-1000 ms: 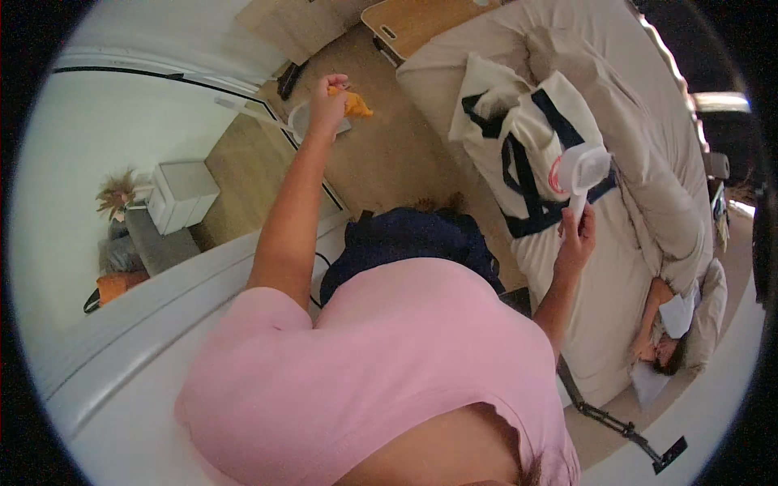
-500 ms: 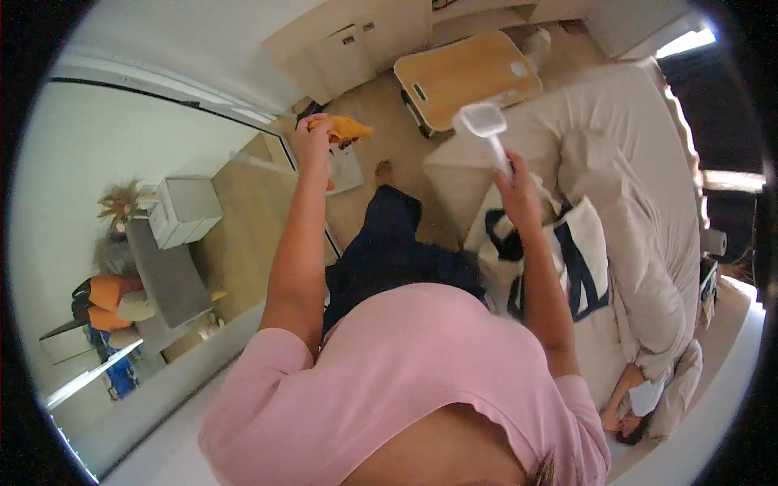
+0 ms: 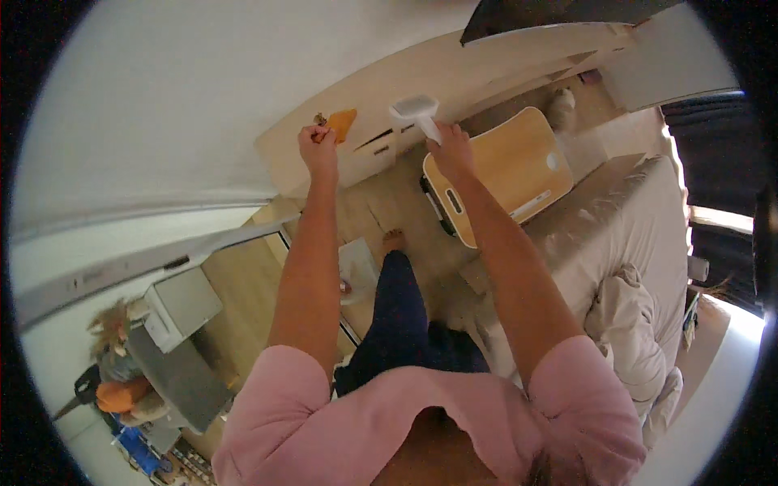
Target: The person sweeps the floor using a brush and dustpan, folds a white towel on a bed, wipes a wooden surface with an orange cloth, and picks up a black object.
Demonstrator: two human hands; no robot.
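Observation:
My left hand (image 3: pixel 318 151) is closed, pinching a small orange cloth piece (image 3: pixel 344 125) with a dark, bunched bit beside the fingertips. What that dark bit is I cannot make out. To its right, my right hand (image 3: pixel 452 149) grips the handle of a white tool (image 3: pixel 427 127). The tool has a broad rectangular head with a greyish face, shaped like a pet grooming brush. Both arms reach forward, holding the two things apart in the air in front of the low beige cabinet (image 3: pixel 369 168).
A wooden-topped lap table (image 3: pixel 502 174) stands on the floor beyond my right forearm. The bed (image 3: pixel 612 235) with rumpled bedding (image 3: pixel 628 316) lies to the right. At left are a white box-like cabinet (image 3: pixel 185 306) and a grey bench (image 3: pixel 182 377). A pale square (image 3: pixel 357 267) lies by my foot.
Both hands have moved forward, the right also leftward, bringing the white tool closer to the orange cloth. My view has shifted forward; the cream and navy bag on the bed is no longer seen.

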